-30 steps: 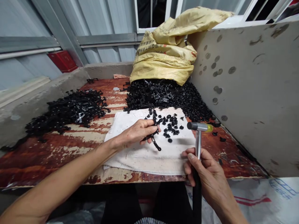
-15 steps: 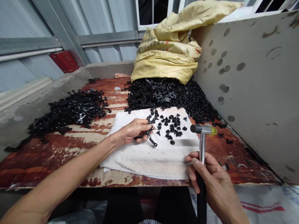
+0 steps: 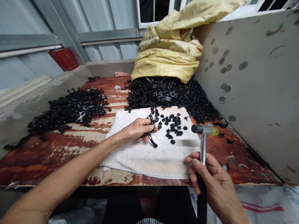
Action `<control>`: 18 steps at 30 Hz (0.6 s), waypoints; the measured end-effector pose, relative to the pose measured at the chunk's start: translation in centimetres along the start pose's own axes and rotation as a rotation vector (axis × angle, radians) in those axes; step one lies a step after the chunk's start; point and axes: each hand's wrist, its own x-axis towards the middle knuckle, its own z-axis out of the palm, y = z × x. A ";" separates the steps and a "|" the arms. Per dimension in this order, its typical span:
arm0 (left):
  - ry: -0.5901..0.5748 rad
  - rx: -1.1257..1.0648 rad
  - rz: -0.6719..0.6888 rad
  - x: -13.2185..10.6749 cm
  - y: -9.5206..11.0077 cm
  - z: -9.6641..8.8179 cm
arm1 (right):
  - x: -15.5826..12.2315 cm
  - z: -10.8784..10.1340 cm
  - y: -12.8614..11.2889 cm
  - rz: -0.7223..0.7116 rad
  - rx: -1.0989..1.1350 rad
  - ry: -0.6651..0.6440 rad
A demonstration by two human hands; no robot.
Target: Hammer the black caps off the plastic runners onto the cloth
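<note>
My left hand (image 3: 134,131) rests over a folded white cloth (image 3: 144,163) and pinches a black plastic strip (image 3: 152,140), whose end sticks out below my fingers. Loose small black plastic pieces (image 3: 171,127) lie scattered on the cloth just right of those fingers. My right hand (image 3: 211,177) grips the black handle of a small hammer (image 3: 203,143), which has a steel shaft and a head with one black face and one yellow face. Its head stands upright above the cloth's right edge, touching nothing.
A heap of black plastic parts (image 3: 163,95) lies behind the cloth, below a yellow woven sack (image 3: 169,51). Another heap (image 3: 72,110) sits at left on the worn red-painted board (image 3: 46,163). A stained grey panel (image 3: 247,77) walls the right side.
My left hand has shifted slightly right and turned the black strip in its fingers. The hammer stays raised in my right hand, and the view has tilted slightly.
</note>
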 end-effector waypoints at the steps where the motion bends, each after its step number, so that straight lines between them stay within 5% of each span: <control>1: 0.020 -0.031 -0.033 0.1 -0.1 -0.2 | 0.0 -0.1 0.0 -0.003 -0.007 -0.004; 5: 0.073 -0.139 -0.121 -0.1 -0.2 -0.4 | -0.1 -0.4 0.2 -0.004 -0.029 -0.052; 9: 0.029 -0.131 -0.068 -0.5 0.0 -0.2 | -0.1 -0.5 0.3 -0.018 -0.017 -0.045; 13: -0.055 0.035 0.022 -1.1 0.6 0.6 | -0.1 -0.3 0.3 -0.025 -0.019 -0.036; 18: 0.009 0.285 0.034 -1.3 1.1 1.7 | 0.1 -0.4 0.2 -0.018 -0.025 -0.061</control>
